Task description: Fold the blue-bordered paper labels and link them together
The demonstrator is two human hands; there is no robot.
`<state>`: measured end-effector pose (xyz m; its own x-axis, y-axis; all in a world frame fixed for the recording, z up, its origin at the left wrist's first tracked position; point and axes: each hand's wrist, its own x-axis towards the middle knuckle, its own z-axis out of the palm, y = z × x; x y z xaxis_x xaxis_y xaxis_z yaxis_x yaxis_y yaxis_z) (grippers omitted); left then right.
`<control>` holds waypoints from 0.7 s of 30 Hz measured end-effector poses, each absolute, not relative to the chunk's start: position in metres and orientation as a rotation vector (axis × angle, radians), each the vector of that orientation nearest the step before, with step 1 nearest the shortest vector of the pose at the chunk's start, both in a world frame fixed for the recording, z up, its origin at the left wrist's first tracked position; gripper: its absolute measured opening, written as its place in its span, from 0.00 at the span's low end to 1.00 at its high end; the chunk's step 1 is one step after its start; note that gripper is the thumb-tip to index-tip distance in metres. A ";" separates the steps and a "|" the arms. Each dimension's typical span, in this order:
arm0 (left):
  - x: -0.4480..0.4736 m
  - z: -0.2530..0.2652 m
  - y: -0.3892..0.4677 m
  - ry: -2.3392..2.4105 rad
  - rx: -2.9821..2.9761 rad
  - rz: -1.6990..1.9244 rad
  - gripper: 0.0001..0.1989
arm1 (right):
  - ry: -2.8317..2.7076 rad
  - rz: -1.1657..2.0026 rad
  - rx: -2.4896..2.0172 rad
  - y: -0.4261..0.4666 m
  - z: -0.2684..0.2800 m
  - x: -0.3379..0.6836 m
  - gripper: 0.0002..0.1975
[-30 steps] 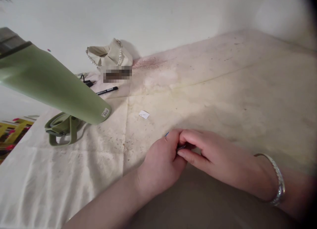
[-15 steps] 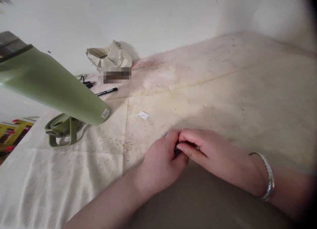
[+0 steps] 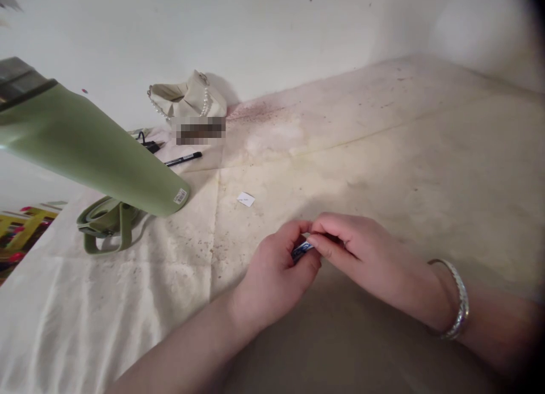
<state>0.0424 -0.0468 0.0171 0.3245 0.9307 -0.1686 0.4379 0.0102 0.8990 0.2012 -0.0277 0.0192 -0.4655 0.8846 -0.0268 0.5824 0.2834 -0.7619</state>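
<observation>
Near the table's front edge, my left hand [image 3: 275, 277] is closed around a small, narrow blue-and-white object [image 3: 301, 250]. Only a short stretch of it shows between the thumb and fingers, so its kind cannot be made out. My right hand [image 3: 360, 246] meets the left one, its thumb and curled fingers pinching at the object's right end. A silver bracelet [image 3: 460, 303] circles the right wrist. Beyond the hands lies a small white paper slip [image 3: 246, 199] with faint print, touched by neither hand.
A tall green tumbler [image 3: 102, 150] stands at left, beside a green strap-like item [image 3: 106, 226]. Farther back are a black pen [image 3: 184, 158] and a cream bag [image 3: 213, 101] with a beaded strap against the wall. A creased, stained cloth [image 3: 170, 280] covers the table.
My fingers have shifted slightly, and the blue-and-white surface of the held object now shows between them, where only a dark sliver was visible before. Everything on the table stays put.
</observation>
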 end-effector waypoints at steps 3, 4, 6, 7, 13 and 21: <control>0.042 0.017 -0.047 1.264 1.537 0.622 0.11 | -2.146 0.988 -1.325 -0.027 0.020 0.201 0.11; 0.043 0.017 -0.047 1.256 1.519 0.626 0.11 | -2.141 0.975 -1.332 -0.027 0.020 0.202 0.11; 0.043 0.017 -0.047 1.241 1.491 0.634 0.11 | -2.130 0.947 -1.357 -0.027 0.021 0.202 0.12; 0.043 0.017 -0.048 1.237 1.480 0.638 0.11 | -2.123 0.931 -1.369 -0.027 0.021 0.202 0.12; 0.042 0.015 -0.049 1.234 1.422 0.652 0.07 | -2.071 0.904 -1.389 -0.026 0.021 0.203 0.14; 0.041 0.015 -0.047 1.259 1.482 0.668 0.04 | -2.114 0.945 -1.392 -0.028 0.020 0.202 0.12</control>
<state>0.0412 -0.0470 0.0153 0.2949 0.9347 -0.1984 0.3599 0.0837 0.9292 0.2018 -0.0280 0.0198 -0.3989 0.9169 -0.0099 0.6190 0.2614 -0.7406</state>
